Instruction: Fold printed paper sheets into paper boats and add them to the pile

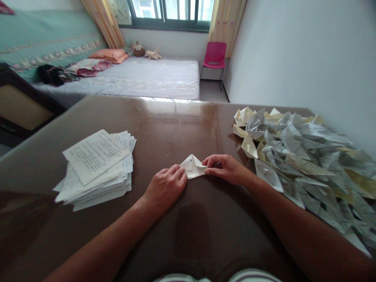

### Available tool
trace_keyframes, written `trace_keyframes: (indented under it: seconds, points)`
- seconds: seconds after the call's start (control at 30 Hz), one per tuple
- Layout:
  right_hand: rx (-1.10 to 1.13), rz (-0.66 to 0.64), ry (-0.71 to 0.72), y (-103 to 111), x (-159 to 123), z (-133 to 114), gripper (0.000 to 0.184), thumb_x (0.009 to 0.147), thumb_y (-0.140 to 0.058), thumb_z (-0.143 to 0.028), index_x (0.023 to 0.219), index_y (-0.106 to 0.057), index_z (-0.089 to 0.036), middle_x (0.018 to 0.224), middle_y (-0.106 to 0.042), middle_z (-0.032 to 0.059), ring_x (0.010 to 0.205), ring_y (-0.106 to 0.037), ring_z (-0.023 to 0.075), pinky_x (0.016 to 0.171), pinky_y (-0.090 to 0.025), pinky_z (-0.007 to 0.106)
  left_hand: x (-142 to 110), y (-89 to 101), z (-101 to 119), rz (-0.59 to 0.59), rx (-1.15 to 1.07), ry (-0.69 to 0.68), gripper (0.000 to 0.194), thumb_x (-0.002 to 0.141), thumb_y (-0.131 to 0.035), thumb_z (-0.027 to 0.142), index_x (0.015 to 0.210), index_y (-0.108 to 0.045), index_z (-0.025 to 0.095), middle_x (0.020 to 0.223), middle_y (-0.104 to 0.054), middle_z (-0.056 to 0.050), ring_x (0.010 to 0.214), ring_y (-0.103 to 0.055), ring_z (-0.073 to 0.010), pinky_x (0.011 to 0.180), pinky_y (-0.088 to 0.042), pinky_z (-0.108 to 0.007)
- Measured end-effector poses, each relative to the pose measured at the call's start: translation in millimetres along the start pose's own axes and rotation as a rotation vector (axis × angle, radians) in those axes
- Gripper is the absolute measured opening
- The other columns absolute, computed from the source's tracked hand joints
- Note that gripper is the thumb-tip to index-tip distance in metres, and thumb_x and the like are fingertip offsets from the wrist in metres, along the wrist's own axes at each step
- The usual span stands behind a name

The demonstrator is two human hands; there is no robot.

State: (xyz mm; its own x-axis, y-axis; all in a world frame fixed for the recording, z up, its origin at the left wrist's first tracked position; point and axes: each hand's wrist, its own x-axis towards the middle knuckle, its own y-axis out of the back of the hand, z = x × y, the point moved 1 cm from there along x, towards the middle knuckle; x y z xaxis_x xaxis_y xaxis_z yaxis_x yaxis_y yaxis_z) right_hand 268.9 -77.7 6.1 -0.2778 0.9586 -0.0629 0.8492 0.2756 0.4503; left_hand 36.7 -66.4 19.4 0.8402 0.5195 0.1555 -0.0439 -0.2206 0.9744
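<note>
A small folded paper boat (pixel 194 169) lies on the brown glossy table (pixel 188 129), its triangular peak pointing away from me. My left hand (pixel 169 183) rests on the table with its fingers together, fingertips pressing the boat's left end. With thumb and index finger my right hand (pixel 221 167) pinches the boat's right corner. Left of my hands sits a loose stack of printed paper sheets (pixel 96 164), the top one turned at an angle. A large heap of folded paper boats (pixel 299 152), white and yellowish, spreads over the table's right side.
Along the right runs a white wall (pixel 293 51). Beyond the table stand a bed (pixel 152 78) and a pink chair (pixel 215 55) below the window (pixel 176 13). A dark-framed chair (pixel 23 103) is at the left edge of the table.
</note>
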Motion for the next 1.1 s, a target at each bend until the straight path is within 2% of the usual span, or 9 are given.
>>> trace_keyframes:
  seconds: [0.07,0.13,0.27,0.37,0.5,0.67,0.8,1.0,1.1]
  points:
    - [-0.12,0.029,0.021,-3,-1,-4,0.023,0.081,-0.064,-0.038,0.087,-0.064,-0.016,0.097,-0.069,0.006,0.081,-0.062,0.0152,0.073,-0.048,0.028,0,-1.4,-1,0.023,-0.012,0.004,0.01,0.088,-0.056,0.015,0.095,-0.063,0.016,0.101,-0.069,-0.006,0.1,-0.061,-0.0226,0.074,-0.051,-0.034]
    - [-0.308,0.062,0.078,-7,-2,-8,0.031,0.081,-0.064,-0.042,0.101,-0.064,-0.018,0.097,-0.069,0.0062,0.086,-0.06,0.0175,0.076,-0.047,0.031,1,-2.9,-1,0.046,-0.022,0.019,0.007,0.088,-0.055,0.017,0.092,-0.061,0.017,0.095,-0.068,-0.005,0.094,-0.062,-0.0217,0.07,-0.049,-0.032]
    - [-0.612,0.108,0.204,-17,-5,-12,0.049,0.079,-0.065,-0.051,0.118,-0.06,-0.02,0.115,-0.064,0.0088,0.105,-0.052,0.0231,0.088,-0.042,0.037,1,-5.0,-2,0.081,-0.028,0.047,0.005,0.09,-0.053,0.018,0.088,-0.057,0.019,0.084,-0.065,-0.003,0.085,-0.061,-0.0199,0.064,-0.045,-0.03]
    - [-0.762,0.145,0.222,-24,-6,-13,0.037,0.087,-0.059,-0.044,0.117,-0.061,-0.022,0.116,-0.063,0.0078,0.104,-0.049,0.0231,0.087,-0.04,0.037,2,-6.7,-2,0.073,-0.041,0.047,0.008,0.091,-0.049,0.018,0.088,-0.056,0.02,0.082,-0.064,-0.002,0.084,-0.06,-0.0196,0.064,-0.045,-0.03]
    - [-0.901,0.11,0.28,-27,-5,-13,0.023,0.094,-0.051,-0.031,0.111,-0.065,-0.025,0.109,-0.065,0.0054,0.1,-0.048,0.0216,0.082,-0.037,0.034,4,-9.4,-4,0.035,-0.09,0.058,0.012,0.093,-0.047,0.023,0.091,-0.058,0.02,0.088,-0.064,-0.003,0.089,-0.058,-0.0194,0.07,-0.046,-0.03]
    - [-0.91,0.064,0.381,-19,-7,-9,0.026,0.095,-0.048,-0.029,0.116,-0.064,-0.027,0.109,-0.065,0.0053,0.099,-0.048,0.02,0.083,-0.036,0.034,4,-10.5,-10,0.003,-0.178,0.066,0.02,0.095,-0.046,0.028,0.108,-0.06,0.026,0.104,-0.064,-0.001,0.097,-0.054,-0.0193,0.07,-0.047,-0.028]
    - [-0.837,0.028,0.423,-14,-7,-3,0.025,0.095,-0.048,-0.028,0.113,-0.065,-0.029,0.106,-0.066,0.0044,0.097,-0.05,0.0188,0.085,-0.037,0.034,3,-11.6,-16,-0.017,-0.26,0.086,0.024,0.096,-0.043,0.03,0.109,-0.063,0.03,0.105,-0.065,-0.001,0.095,-0.053,-0.0187,0.068,-0.046,-0.027]
    - [-0.537,0.094,0.352,-13,-1,9,0.022,0.093,-0.052,-0.033,0.097,-0.071,-0.024,0.097,-0.067,0.0047,0.087,-0.055,0.0158,0.08,-0.043,0.03,5,-22.1,-30,-0.006,-0.531,0.153,0.027,0.095,-0.044,0.036,0.097,-0.07,0.028,0.102,-0.066,0.0,0.091,-0.055,-0.0156,0.08,-0.046,-0.027]
    - [-0.437,0.115,0.297,-13,1,10,0.021,0.092,-0.054,-0.032,0.092,-0.072,-0.022,0.091,-0.068,0.0048,0.085,-0.056,0.0157,0.078,-0.043,0.029,7,-26.3,-34,-0.009,-0.61,0.208,0.024,0.093,-0.049,0.035,0.093,-0.071,0.026,0.097,-0.067,0.0,0.089,-0.057,-0.0148,0.081,-0.046,-0.027]
